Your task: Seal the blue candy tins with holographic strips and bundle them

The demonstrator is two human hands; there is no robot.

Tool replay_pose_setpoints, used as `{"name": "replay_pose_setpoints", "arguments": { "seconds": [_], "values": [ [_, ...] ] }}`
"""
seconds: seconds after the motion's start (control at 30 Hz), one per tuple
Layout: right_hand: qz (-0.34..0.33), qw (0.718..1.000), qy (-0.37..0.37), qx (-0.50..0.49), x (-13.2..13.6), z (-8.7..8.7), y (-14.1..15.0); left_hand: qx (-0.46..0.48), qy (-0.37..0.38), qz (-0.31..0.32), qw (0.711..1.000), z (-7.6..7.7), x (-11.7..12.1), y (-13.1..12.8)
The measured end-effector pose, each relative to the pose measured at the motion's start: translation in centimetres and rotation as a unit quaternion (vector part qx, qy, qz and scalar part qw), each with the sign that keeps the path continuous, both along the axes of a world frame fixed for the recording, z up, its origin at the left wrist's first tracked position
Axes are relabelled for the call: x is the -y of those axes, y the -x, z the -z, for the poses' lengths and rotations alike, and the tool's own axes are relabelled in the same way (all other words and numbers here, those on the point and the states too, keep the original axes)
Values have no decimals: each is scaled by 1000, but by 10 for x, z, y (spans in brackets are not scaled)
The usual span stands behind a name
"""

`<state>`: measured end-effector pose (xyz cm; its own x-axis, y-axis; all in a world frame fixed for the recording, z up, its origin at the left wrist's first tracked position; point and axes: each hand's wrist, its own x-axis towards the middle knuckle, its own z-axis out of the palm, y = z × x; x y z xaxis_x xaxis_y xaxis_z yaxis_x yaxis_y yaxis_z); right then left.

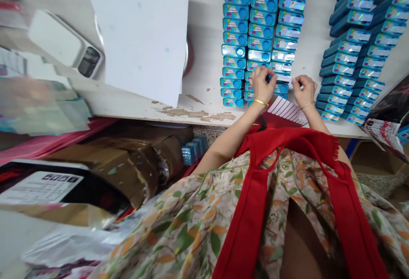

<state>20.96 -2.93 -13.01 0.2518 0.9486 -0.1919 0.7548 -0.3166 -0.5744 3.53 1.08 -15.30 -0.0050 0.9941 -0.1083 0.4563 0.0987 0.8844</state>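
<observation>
My left hand (263, 86) and my right hand (304, 90) are at the near end of the rows of small blue boxes (235, 11). Between them stretches a narrow whitish sticker strip (283, 79), its two ends pinched in my closed fingertips. The strip lies over the third row of boxes, close to their faces; whether it touches one I cannot tell. Below my hands, against the red apron (244, 211), rests a sheet of white strips (286, 110). Boxes in that third row have shiny strips on their ends. My left hand partly covers the middle row.
More blue boxes (347, 59) stand in rows to the right. White paper sheets (143, 36) and a white device with a dark window (60, 42) lie left. Below the worn table edge are cardboard boxes (105, 153) and more small blue boxes (193, 150).
</observation>
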Motion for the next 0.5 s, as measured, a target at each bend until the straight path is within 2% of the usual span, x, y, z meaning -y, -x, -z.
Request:
{"name": "replay_pose_setpoints", "arguments": {
  "seconds": [0.17,0.37,0.5],
  "values": [
    [-4,999,27,31,-1,14,-7,-70,41,12,997,-2,2,-11],
    [-3,1000,18,13,1,36,-6,-150,79,24,985,-15,4,-15],
    [30,999,14,-38,6,37,-4,-176,107,12,979,-25,0,-16]
  ]
}}
